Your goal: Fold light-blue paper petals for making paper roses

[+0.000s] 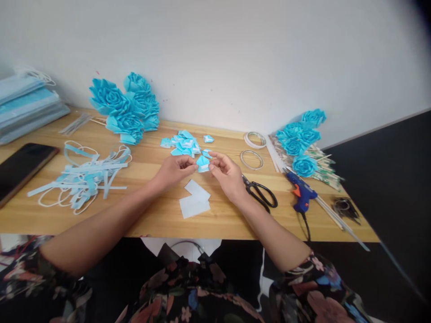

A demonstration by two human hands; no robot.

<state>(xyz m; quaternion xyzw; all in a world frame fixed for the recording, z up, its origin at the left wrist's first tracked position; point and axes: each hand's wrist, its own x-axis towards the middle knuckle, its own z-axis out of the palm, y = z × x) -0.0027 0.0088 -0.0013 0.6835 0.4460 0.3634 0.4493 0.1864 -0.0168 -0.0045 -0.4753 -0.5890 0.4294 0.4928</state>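
Note:
Between my two hands, just above the wooden table [148, 188], is a small blue petal piece [203, 163] with a white strip along its lower part. My left hand [180, 169] pinches its left edge between thumb and fingers. On the opposite edge, my right hand [226, 172] grips it the same way, its index finger raised a little. Right behind the hands lies a loose pile of similar blue petals [185, 144], with a single petal [208, 139] apart from it. Pale flat sheets [195, 204] rest on the table nearer to me, below the held piece.
Black-handled scissors [264, 193] and a blue glue gun [305, 195] lie to the right, near tape rolls [255, 140] and blue flowers [305, 166]. Cut strips with loops [90, 175], a phone [25, 168], stacked masks [30, 105] and more blue flowers [124, 105] occupy the left.

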